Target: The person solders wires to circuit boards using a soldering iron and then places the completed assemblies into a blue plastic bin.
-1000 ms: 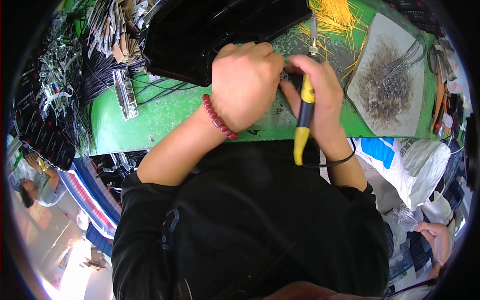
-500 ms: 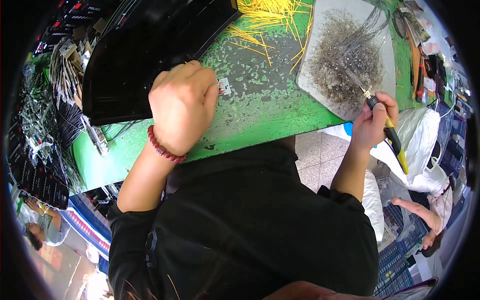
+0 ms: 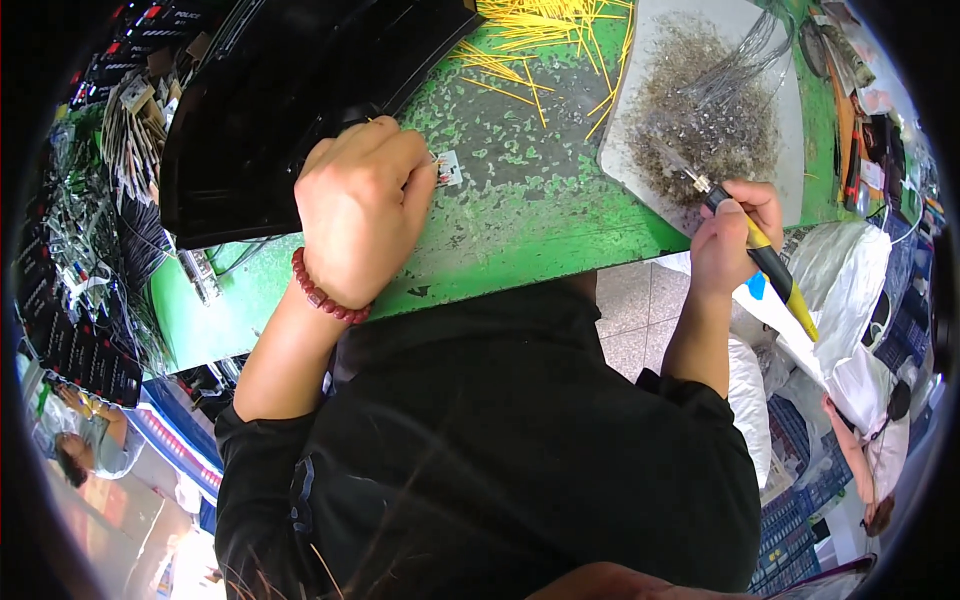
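My left hand (image 3: 362, 190), with a dark red bead bracelet (image 3: 328, 298) at the wrist, is closed with its knuckles up beside a glossy black curved housing (image 3: 270, 120). A small white board (image 3: 449, 168) with reddish marks shows just past its thumb side. The fingertips are hidden, so what they grip cannot be made out. My right hand (image 3: 735, 235) is wrapped around a soldering iron (image 3: 765, 260) with a yellow and black handle. The iron's metal tip points up and left, over a pale tray (image 3: 620, 150) of brown-grey grains and bits.
Thin yellow sticks (image 3: 530, 35) lie across the worn green table (image 3: 520, 235). Grey wires (image 3: 745, 60) rest on the tray's far side. Flat cardboard-like pieces (image 3: 135, 130) and bundled clear parts (image 3: 80, 240) crowd the left. Other people (image 3: 885, 450) are at both sides, with white bags (image 3: 850, 270) at right.
My right hand has moved slightly left with the soldering iron, whose tip has shifted left and a little down over the tray. The left hand stays nearly in place.
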Demonstrator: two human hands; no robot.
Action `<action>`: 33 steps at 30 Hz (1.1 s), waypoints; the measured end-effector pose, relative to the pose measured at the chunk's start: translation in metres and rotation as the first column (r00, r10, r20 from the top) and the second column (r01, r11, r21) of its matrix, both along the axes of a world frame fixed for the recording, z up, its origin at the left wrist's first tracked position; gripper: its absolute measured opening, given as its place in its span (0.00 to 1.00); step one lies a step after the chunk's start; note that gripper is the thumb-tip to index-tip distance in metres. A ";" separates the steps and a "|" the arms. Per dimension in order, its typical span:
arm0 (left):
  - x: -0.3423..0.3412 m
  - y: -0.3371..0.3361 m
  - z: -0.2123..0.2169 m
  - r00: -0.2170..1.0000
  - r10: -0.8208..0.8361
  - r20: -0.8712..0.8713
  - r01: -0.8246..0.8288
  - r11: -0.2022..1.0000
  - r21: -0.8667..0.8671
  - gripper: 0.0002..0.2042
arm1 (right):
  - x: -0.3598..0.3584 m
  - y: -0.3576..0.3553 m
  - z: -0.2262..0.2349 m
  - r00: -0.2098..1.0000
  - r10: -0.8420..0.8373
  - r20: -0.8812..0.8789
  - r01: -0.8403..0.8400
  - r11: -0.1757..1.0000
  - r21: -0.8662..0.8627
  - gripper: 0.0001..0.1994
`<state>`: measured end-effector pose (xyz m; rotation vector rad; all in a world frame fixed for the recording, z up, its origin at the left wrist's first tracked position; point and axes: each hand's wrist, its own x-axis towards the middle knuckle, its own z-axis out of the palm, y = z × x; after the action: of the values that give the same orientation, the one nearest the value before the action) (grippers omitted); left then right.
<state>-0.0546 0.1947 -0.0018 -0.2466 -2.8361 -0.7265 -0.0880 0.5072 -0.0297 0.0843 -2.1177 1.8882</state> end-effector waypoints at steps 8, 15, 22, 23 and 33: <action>0.001 -0.004 -0.003 0.999 0.007 -0.044 -0.006 1.000 0.012 0.07 | -0.002 -0.002 -0.002 0.999 0.027 -0.046 -0.028 0.999 -0.026 0.05; 0.002 -0.006 -0.004 0.999 -0.022 -0.037 0.022 1.000 0.012 0.06 | 0.011 -0.030 0.007 0.988 0.127 -0.087 -0.132 0.990 -0.057 0.08; 0.003 -0.006 -0.009 0.997 0.005 -0.071 -0.003 1.000 0.031 0.06 | 0.027 -0.104 -0.003 0.924 0.381 0.035 -0.371 0.916 -0.151 0.13; 0.004 -0.007 -0.009 0.997 0.001 -0.071 0.001 1.000 0.029 0.06 | 0.026 -0.106 -0.006 0.921 0.388 0.036 -0.378 0.913 -0.151 0.13; 0.004 -0.010 -0.013 0.997 -0.019 -0.081 0.023 0.999 0.044 0.06 | 0.022 -0.106 -0.008 0.900 0.435 0.019 -0.435 0.900 0.029 0.05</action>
<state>-0.0509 0.1846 -0.0147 -0.2920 -2.7418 -0.7663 -0.0656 0.4011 -0.0375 0.6044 -2.2801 2.0883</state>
